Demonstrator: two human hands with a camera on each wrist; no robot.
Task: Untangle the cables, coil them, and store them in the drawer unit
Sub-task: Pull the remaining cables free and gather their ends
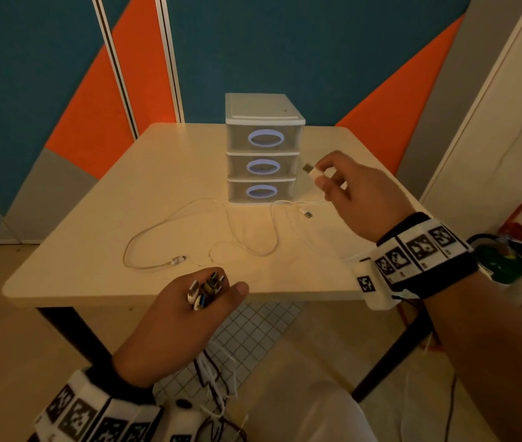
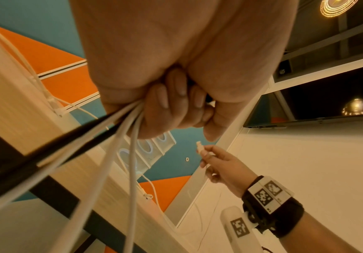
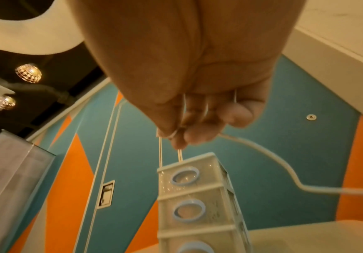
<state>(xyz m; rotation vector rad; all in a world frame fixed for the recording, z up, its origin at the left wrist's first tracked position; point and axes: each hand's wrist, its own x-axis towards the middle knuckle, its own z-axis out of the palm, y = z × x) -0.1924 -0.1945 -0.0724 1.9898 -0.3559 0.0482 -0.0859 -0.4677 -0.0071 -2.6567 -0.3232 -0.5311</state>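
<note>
the table (image 1: 100, 218) is holding the shut drawer unit (image 1: 263, 148), white cables (image 1: 247, 237) lying loose in front. the left hand (image 1: 186, 317) is squeezing a bunch of plugs (image 1: 205, 290); the right hand (image 1: 355, 193) is pinching one plug (image 1: 312, 170). pulling hard could be tightening knots.
</note>
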